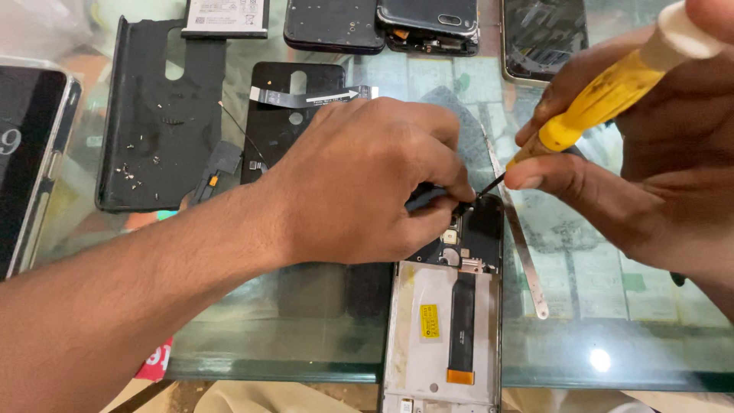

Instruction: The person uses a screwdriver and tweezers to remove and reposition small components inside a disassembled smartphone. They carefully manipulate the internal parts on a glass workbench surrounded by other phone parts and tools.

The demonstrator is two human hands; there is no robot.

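Observation:
An opened phone lies on the glass table, its white battery and black flex strip exposed. My left hand rests over the phone's upper end, fingers pinched on a small dark blue-grey tool near the circuit board. My right hand grips a yellow-handled screwdriver, its thin dark tip touching the top of the phone just beside my left fingertips.
Metal tweezers lie on the glass right of the phone. A black back cover with loose screws sits at left, another black cover behind my left hand. Several dismantled phones line the far edge; a phone lies far left.

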